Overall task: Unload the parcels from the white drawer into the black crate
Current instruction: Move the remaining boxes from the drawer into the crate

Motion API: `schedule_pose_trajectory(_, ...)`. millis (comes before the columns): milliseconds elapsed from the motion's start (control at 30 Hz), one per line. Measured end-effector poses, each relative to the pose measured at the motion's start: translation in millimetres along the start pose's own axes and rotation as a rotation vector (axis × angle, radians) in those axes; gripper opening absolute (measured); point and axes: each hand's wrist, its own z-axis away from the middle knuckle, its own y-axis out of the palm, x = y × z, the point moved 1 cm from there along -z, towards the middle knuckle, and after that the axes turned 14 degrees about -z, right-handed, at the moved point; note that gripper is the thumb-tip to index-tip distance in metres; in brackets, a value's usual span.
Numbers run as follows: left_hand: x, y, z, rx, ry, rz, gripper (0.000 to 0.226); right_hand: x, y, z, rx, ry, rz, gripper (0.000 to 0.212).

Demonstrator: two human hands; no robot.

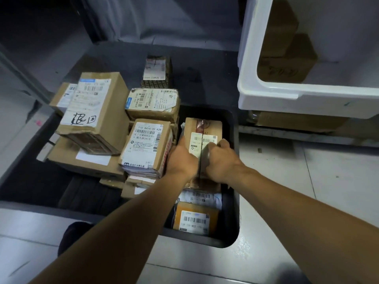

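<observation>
Both forearms reach into the black crate (233,128); the left hand (180,158) and right hand (220,160) clasp one brown parcel (205,128). Dropped crooked, it could wedge against the stacked boxes (147,148).

Left hand (181,158), right hand (220,160): both curled, gripping.

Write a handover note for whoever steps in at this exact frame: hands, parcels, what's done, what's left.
Left hand and right hand both grip a brown parcel, low in the black crate.
Beneath it, nearer the person, lie a white parcel and an orange parcel.
More boxes are stacked left of the crate.
The white drawer holds at least two cardboard boxes.
Left: release this parcel, then move those.
</observation>
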Motion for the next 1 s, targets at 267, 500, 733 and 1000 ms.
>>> schedule_pose_trajectory(267, -33, -49, 39, -0.109, 0.245, -0.226, 0.051, -13, -65, 53, -0.199, -0.211, 0.115, 0.063)
schedule_pose_trajectory(500, -72, -96, 86, -0.243, 0.491, -0.842, 0.084, -20, -113, 122, -0.358, -0.258, 0.379, 0.095)
schedule_pose_trajectory(733, -115, -112, 126, -0.262, 0.595, -0.960, 0.092, -25, -153, 177, -0.455, -0.212, 0.387, 0.098)
schedule_pose_trajectory(1000, -176, -107, 138, -0.258, 0.682, -0.777, 0.085, -43, -190, 180, -0.522, -0.179, 0.212, 0.092)
